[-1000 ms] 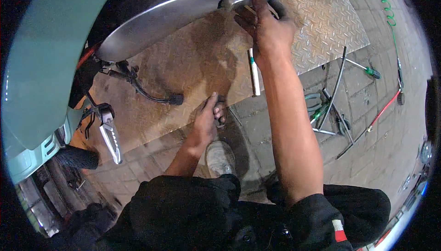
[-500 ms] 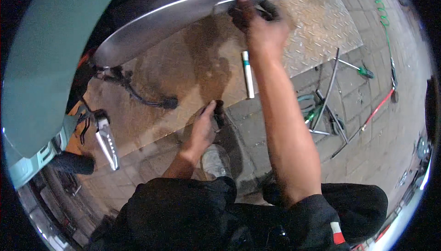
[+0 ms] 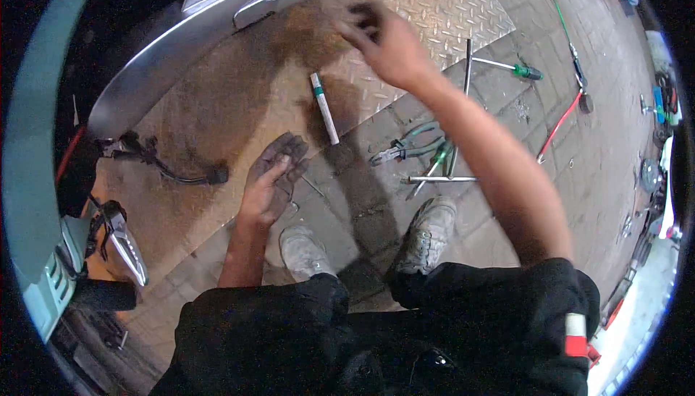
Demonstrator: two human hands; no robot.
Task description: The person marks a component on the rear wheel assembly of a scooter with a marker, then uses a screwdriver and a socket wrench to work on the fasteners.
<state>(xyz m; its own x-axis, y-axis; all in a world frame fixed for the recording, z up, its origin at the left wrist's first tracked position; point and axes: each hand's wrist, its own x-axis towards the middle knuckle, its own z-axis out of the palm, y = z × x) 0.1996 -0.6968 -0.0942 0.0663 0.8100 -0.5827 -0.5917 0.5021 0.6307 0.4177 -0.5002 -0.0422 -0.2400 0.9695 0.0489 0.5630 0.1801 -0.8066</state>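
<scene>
My right hand (image 3: 391,45) hovers over the diamond-tread steel plate (image 3: 449,5), just right of the end of a curved grey metal panel (image 3: 166,52). Slight motion blur covers its blackened, bent fingers; they look apart, with nothing seen in them. My left hand (image 3: 274,179) is near the plate's front edge, palm partly turned up. Its dirty fingers reach forward, the thumb lies over the palm, and no held thing shows. Between the hands, a white marker-like tube with a green band (image 3: 325,108) lies on the plate. A thin rod (image 3: 313,187) shows beside my left hand.
Pliers (image 3: 405,144), a green-handled screwdriver (image 3: 528,72) and a metal T-bar (image 3: 456,171) lie on the paving to the right. Beyond them runs a red hose (image 3: 559,128). At left are a black cable (image 3: 181,174), a silver lever (image 3: 124,244) and a pale green body panel (image 3: 29,142).
My right hand has left the end of the grey panel and come back to the right. My left hand has turned its palm up, fingers extended. The whole view has shifted, showing both shoes.
</scene>
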